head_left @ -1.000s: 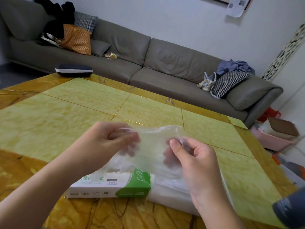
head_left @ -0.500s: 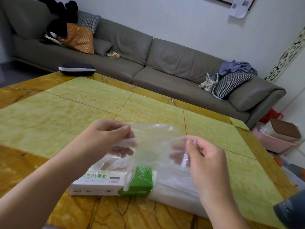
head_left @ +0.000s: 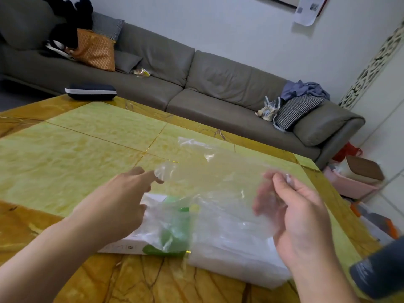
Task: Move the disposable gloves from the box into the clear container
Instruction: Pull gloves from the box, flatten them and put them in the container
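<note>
Thin clear glove (head_left: 218, 182) spread in the air over white-green box (head_left: 140, 243) beside clear container (head_left: 236, 248).

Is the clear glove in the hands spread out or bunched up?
Spread out. The glove stretches as a flat sheet between the left hand and right hand, above the box.

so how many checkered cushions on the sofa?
2. One checkered cushion at the sofa's far left behind the orange cushion; the other at its right end under blue clothes. More may be hidden.
</note>
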`<state>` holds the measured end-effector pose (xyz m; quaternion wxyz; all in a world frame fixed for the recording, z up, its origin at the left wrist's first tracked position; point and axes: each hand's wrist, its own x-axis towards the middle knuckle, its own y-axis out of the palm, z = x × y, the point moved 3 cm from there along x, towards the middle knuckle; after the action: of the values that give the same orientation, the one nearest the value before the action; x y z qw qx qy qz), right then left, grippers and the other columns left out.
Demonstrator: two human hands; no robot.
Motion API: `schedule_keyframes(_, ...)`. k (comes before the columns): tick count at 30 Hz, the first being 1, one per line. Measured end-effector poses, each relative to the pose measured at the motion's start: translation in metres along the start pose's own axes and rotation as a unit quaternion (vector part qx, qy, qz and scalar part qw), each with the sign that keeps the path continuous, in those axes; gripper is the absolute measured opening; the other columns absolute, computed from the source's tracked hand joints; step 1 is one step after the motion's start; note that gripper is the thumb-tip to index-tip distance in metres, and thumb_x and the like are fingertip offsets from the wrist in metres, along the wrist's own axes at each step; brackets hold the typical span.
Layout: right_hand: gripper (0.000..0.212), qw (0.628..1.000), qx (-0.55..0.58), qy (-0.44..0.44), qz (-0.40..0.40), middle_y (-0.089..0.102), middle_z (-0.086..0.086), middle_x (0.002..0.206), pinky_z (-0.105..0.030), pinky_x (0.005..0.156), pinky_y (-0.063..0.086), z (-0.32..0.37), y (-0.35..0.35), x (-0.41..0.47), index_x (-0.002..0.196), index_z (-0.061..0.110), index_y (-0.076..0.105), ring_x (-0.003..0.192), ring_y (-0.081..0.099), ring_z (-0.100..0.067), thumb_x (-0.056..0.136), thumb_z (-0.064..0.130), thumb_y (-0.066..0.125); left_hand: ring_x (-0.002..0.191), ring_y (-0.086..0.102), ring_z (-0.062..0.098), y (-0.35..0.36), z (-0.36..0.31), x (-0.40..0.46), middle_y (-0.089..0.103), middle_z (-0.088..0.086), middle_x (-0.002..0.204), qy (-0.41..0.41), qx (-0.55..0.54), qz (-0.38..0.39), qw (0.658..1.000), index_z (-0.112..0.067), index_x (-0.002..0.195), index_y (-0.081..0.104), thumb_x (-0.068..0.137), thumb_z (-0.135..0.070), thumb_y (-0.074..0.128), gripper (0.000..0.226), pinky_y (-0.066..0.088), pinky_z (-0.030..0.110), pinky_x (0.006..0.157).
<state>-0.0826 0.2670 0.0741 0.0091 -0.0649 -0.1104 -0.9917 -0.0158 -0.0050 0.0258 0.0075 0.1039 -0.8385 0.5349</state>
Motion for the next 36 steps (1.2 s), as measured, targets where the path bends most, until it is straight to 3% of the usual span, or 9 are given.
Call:
schedule_keyframes(4,0.023,0.999,0.032,0.026,0.013,0.066,-0.012,0.071,-0.027,0.041,0.048,0.001,0.000,0.001,0.095,0.001,0.073,0.049,0.060,-0.024,0.105,0.007,0.052,0.118,0.058,0.002,-0.014,0.006,-0.001,0.051,-0.038,0.124,0.001,-0.166,0.054,0.985,-0.055,0.125,0.055,0.089,-0.015,0.066,0.054,0.047,0.017,0.091)
schedule_keyframes(6,0.025,0.998,0.040,0.046,0.023,0.066,-0.012,0.072,-0.027,0.040,0.047,0.001,0.001,0.000,0.093,0.004,0.074,0.048,0.060,-0.024,0.104,0.009,0.053,0.134,0.051,0.000,-0.023,0.000,-0.006,0.052,-0.037,0.140,0.052,-0.313,0.104,0.943,-0.054,0.139,0.051,0.075,-0.036,0.083,0.074,0.042,0.030,0.114)
schedule_keyframes(9,0.029,0.996,0.049,0.068,0.039,0.066,-0.012,0.072,-0.026,0.039,0.045,-0.001,0.007,-0.003,0.086,0.009,0.078,0.048,0.060,-0.024,0.104,0.010,0.055,0.140,0.041,-0.008,-0.026,-0.032,-0.017,0.052,-0.028,0.147,0.124,-0.446,0.183,0.867,-0.044,0.142,0.054,0.063,-0.055,0.091,0.088,0.036,0.021,0.113)
schedule_keyframes(14,0.029,0.996,0.030,0.075,0.039,0.066,-0.009,0.072,-0.024,0.039,0.040,-0.003,0.013,-0.007,0.088,0.013,0.078,0.047,0.057,-0.021,0.105,0.015,0.055,0.096,0.072,0.005,-0.011,-0.060,-0.015,0.079,-0.004,0.097,0.056,-0.434,0.019,0.899,-0.019,0.093,0.079,0.092,-0.033,0.071,0.015,0.046,0.004,0.078)
schedule_keyframes(20,0.020,0.995,-0.065,0.059,-0.045,0.061,0.000,0.065,-0.015,0.038,0.025,-0.011,-0.006,0.001,0.097,0.016,0.077,0.045,0.042,-0.009,0.104,0.027,0.063,0.059,0.060,0.019,-0.004,-0.053,-0.011,0.065,0.010,0.066,-0.020,-0.534,0.022,0.845,-0.016,0.086,0.082,0.096,-0.019,0.066,0.019,0.052,0.021,0.060)
schedule_keyframes(26,0.023,0.991,-0.107,0.032,-0.071,0.069,0.001,0.067,-0.020,0.045,0.030,-0.011,-0.009,0.001,0.091,0.021,0.080,0.055,0.052,-0.008,0.104,0.032,0.064,0.058,0.058,0.024,-0.006,-0.051,-0.011,0.065,0.013,0.068,-0.048,-0.555,0.061,0.828,-0.012,0.091,0.082,0.088,-0.037,0.069,0.029,0.052,0.027,0.057)
schedule_keyframes(28,0.024,0.992,-0.105,0.030,-0.067,0.070,-0.003,0.069,-0.021,0.046,0.029,-0.010,-0.010,0.002,0.092,0.023,0.080,0.055,0.046,-0.015,0.105,0.032,0.063,0.073,0.069,0.026,-0.008,-0.051,-0.013,0.075,0.010,0.081,-0.027,-0.537,0.117,0.835,-0.016,0.100,0.081,0.089,-0.046,0.074,0.033,0.056,0.032,0.073)
schedule_keyframes(32,0.025,0.993,-0.100,0.031,-0.052,0.075,-0.008,0.075,-0.027,0.052,0.034,-0.011,-0.012,0.003,0.095,0.018,0.079,0.059,0.042,-0.024,0.106,0.031,0.060,0.113,0.069,0.003,-0.009,-0.056,-0.018,0.078,-0.006,0.111,-0.001,-0.473,0.176,0.863,-0.022,0.098,0.080,0.082,-0.036,0.082,0.021,0.045,0.030,0.103)
schedule_keyframes(36,0.026,0.994,-0.087,0.037,-0.055,0.072,-0.008,0.072,-0.019,0.035,0.029,-0.011,-0.015,0.005,0.097,0.013,0.077,0.044,0.041,-0.009,0.107,0.028,0.058,0.090,0.074,0.029,-0.002,-0.054,-0.015,0.076,0.015,0.099,-0.023,-0.563,0.144,0.814,-0.010,0.083,0.075,0.080,-0.025,0.087,0.020,0.058,0.041,0.090)
